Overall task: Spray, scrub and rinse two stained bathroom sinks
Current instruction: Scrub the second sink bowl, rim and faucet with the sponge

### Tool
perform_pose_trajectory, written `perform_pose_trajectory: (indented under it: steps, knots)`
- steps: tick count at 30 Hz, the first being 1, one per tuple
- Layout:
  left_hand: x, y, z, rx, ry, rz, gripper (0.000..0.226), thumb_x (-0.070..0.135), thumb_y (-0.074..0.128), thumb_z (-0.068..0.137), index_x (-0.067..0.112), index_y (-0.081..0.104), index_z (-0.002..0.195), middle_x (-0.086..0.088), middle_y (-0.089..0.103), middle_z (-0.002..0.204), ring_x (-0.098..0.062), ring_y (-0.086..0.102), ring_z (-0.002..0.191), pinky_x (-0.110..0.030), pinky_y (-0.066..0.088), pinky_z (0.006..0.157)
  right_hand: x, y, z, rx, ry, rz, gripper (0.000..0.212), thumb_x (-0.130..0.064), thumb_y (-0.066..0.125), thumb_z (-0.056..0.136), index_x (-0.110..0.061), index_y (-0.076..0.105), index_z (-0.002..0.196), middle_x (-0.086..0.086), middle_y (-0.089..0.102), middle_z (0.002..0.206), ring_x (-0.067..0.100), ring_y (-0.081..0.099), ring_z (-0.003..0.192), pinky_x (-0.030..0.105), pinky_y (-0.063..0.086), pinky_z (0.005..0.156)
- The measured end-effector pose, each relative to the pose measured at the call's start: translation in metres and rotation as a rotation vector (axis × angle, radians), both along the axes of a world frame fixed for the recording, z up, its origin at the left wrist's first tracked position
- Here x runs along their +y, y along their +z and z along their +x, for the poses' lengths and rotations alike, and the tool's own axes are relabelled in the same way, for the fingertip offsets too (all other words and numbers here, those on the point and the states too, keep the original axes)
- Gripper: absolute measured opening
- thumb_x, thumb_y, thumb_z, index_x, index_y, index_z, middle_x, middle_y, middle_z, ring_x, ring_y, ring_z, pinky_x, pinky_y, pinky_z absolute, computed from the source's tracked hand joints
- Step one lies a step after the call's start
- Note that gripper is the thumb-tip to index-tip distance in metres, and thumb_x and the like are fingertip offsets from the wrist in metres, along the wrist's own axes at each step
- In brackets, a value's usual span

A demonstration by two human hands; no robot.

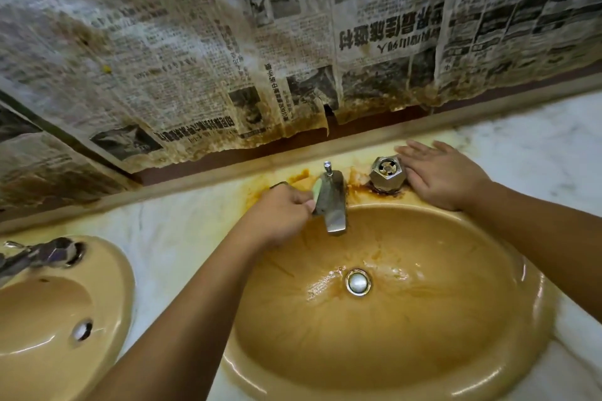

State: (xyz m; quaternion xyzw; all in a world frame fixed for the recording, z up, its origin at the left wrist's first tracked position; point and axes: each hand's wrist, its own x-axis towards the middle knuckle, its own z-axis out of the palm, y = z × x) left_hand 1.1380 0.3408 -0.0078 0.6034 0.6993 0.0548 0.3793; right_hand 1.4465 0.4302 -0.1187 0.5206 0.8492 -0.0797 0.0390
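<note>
Head camera, looking down at the desk (182, 225), a pale marble top with two mustard-coloured sinks set in it. The near sink (488, 319) sits under both arms, brown streaks run all over its bowl, and it looks wet around the metal drain (358, 282).

The left hand (280, 208) is curled tight round a yellow-green sponge (317, 187) and has it pressed against the left side of the faucet (332, 202). There's something dark just behind that hand, can't tell what it is.

The right hand (439, 172) is flat on the desk, fingers straight and spread, holding nothing, just beside the faceted tap handle (387, 172). There's crusty orange-brown rust staining (358, 187) around the bases of the faucet and handle.

The second sink (123, 270) is off at the left edge with its own chrome faucet (42, 254). Stained, peeling newspaper (228, 42) covers the wall behind.
</note>
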Motion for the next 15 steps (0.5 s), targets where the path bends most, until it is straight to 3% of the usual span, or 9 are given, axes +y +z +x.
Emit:
perform_pose_trajectory:
  steps: [2,3,4,6,8,10,12,15]
  knots:
    - [-0.011,-0.008,0.005,0.011,0.035,0.069,0.029,0.031,0.051,0.105,0.025,0.078,0.111,0.010,0.067,0.115,-0.021,0.063,0.115,-0.031,0.048,0.090,-0.004,-0.002,-0.001,0.009,-0.043,0.000,0.071,-0.050,0.006,0.098,-0.026,0.031,0.160,-0.007,0.024,0.169,0.015,0.019,0.157,0.044,0.015,0.126]
    - [-0.011,-0.012,0.008,-0.002,0.089,0.102,0.031,0.031,0.050,0.105,0.023,0.076,0.119,0.010,0.067,0.123,-0.021,0.062,0.118,-0.031,0.049,0.094,-0.006,-0.002,-0.002,0.018,-0.064,-0.002,0.070,-0.050,0.006,0.099,-0.026,0.031,0.160,-0.006,0.024,0.169,0.015,0.018,0.157,0.044,0.015,0.126]
    - [-0.011,-0.017,0.011,-0.029,0.149,0.124,0.031,0.031,0.049,0.104,0.020,0.076,0.118,0.010,0.067,0.121,-0.021,0.065,0.110,-0.032,0.051,0.089,-0.009,-0.003,-0.004,0.025,-0.082,-0.004,0.068,-0.049,0.007,0.101,-0.026,0.031,0.160,-0.006,0.023,0.170,0.016,0.018,0.157,0.045,0.015,0.127]
    - [-0.011,-0.023,0.017,-0.068,0.197,0.159,0.025,0.028,0.049,0.103,0.016,0.068,0.091,0.007,0.060,0.102,-0.022,0.061,0.076,-0.031,0.048,0.067,-0.016,-0.007,-0.007,0.021,-0.122,0.010,0.063,-0.047,0.011,0.105,-0.025,0.028,0.161,-0.004,0.022,0.170,0.017,0.017,0.157,0.045,0.014,0.127]
    - [-0.015,-0.021,0.020,-0.065,0.184,0.186,0.016,0.026,0.049,0.102,0.025,0.056,0.087,0.000,0.064,0.096,-0.018,0.049,0.061,-0.029,0.039,0.060,-0.023,-0.008,-0.009,0.022,-0.156,0.018,0.066,-0.048,0.010,0.103,-0.025,0.025,0.162,-0.003,0.023,0.170,0.017,0.018,0.157,0.045,0.014,0.127]
    - [-0.029,-0.016,0.020,-0.074,0.174,0.184,0.018,0.025,0.050,0.104,0.027,0.067,0.100,-0.003,0.070,0.103,-0.013,0.052,0.067,-0.027,0.037,0.064,-0.030,-0.005,-0.010,0.031,-0.160,0.014,0.072,-0.051,0.005,0.098,-0.024,0.022,0.163,-0.002,0.022,0.170,0.017,0.019,0.157,0.044,0.016,0.126]
    - [-0.046,-0.017,0.018,-0.045,0.172,0.221,0.033,0.027,0.050,0.106,0.023,0.068,0.133,0.009,0.065,0.114,-0.008,0.058,0.085,-0.016,0.038,0.068,-0.034,-0.005,-0.011,0.039,-0.154,0.016,0.074,-0.053,0.002,0.097,-0.023,0.018,0.164,-0.002,0.020,0.171,0.017,0.018,0.157,0.045,0.017,0.126]
    - [-0.058,-0.019,0.023,0.007,0.157,0.267,0.036,0.028,0.050,0.107,0.021,0.063,0.140,0.011,0.056,0.108,-0.004,0.046,0.071,-0.012,0.035,0.055,-0.042,-0.007,-0.009,0.046,-0.144,0.029,0.070,-0.052,0.004,0.102,-0.021,0.015,0.164,-0.003,0.017,0.171,0.017,0.015,0.158,0.043,0.016,0.126]
